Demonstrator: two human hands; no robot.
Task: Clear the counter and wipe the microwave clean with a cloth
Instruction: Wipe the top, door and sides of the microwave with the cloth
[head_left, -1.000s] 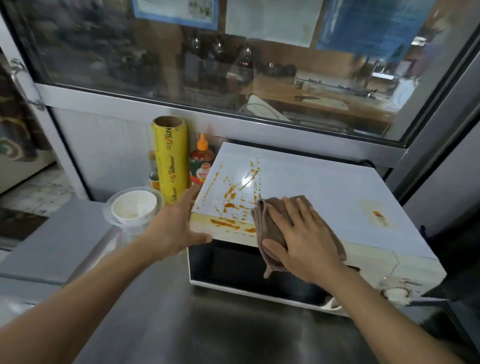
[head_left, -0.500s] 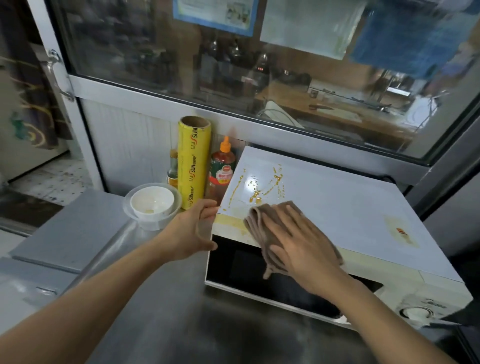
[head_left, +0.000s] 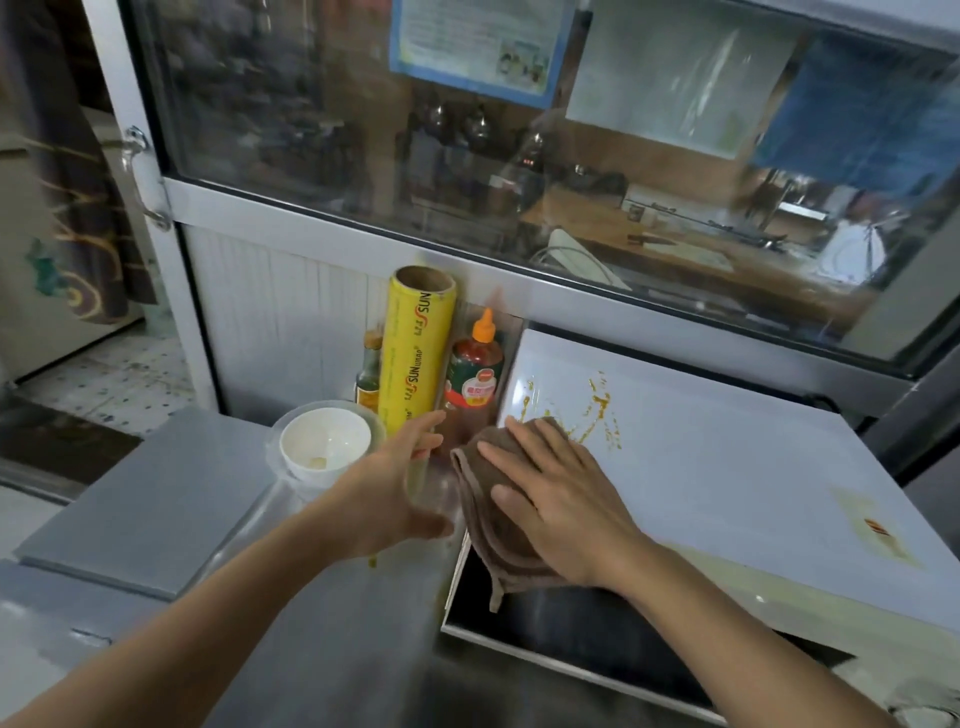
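A white microwave (head_left: 727, 467) stands on the steel counter, its top streaked with orange-brown sauce near the back left. My right hand (head_left: 561, 493) lies flat on a brown cloth (head_left: 488, 514) and presses it onto the top's front left corner; part of the cloth hangs over the dark door. My left hand (head_left: 400, 488) hovers with relaxed fingers just left of the microwave's corner, holding nothing. A smaller stain (head_left: 878, 527) marks the top on the right.
Left of the microwave stand a yellow cling-wrap roll (head_left: 415, 353), a sauce bottle with an orange cap (head_left: 475, 374) and a small dark bottle (head_left: 370, 379). A white bowl in a clear container (head_left: 324, 447) sits in front of them. A grey board (head_left: 156, 499) lies further left. Glass window behind.
My right hand has slid the cloth leftwards across the front of the top to its left corner, and the stains near the front edge are gone. My left hand has come off the microwave's corner.
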